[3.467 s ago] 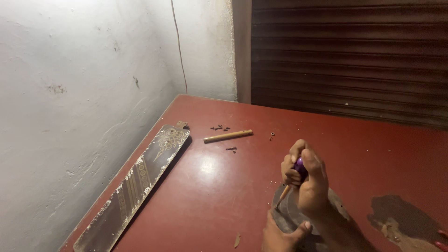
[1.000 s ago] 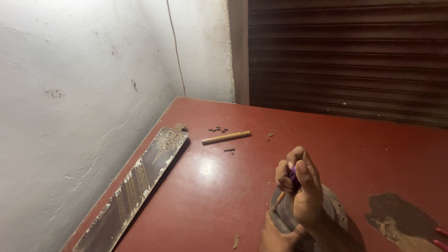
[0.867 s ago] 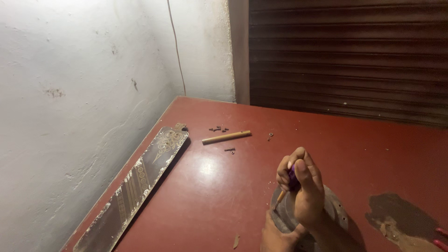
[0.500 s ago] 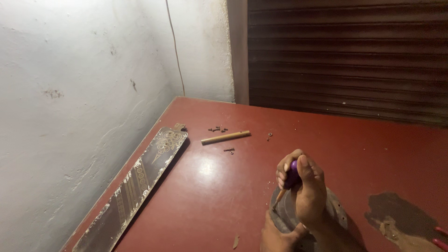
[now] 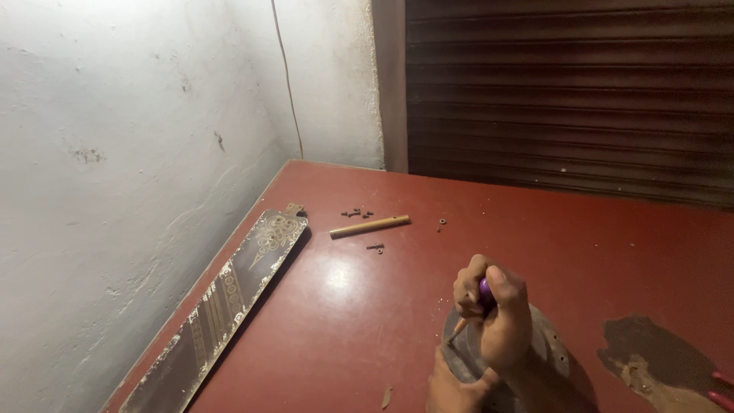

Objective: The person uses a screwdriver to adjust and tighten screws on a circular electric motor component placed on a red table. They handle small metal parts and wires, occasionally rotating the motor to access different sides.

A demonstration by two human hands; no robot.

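- The right hand is clenched around a screwdriver with a purple handle, whose orange-tinted shaft slants down toward 7 o'clock, its tip on the round grey metal part.
- That round part lies on the red floor at the bottom of the frame, mostly covered by the two hands; small holes show along its exposed rim at 3 o'clock of the right hand.
- The left hand sits at 6 o'clock of the right hand, pressed against the near edge of the round part. Most of it is cut off by the frame, so it seems to steady the part, but I cannot tell whether its fingers are closed on it.
- A long dark fan blade with pale ornamental patterns lies along the white wall, at 9 o'clock of the hands and well apart from them.
- A short wooden stick lies on the floor at 11 o'clock of the hands, with a few small screws scattered near it.
- A dark stain marks the floor at 3 o'clock of the hands.
- A brown rolling shutter closes off the far side at 12 o'clock.
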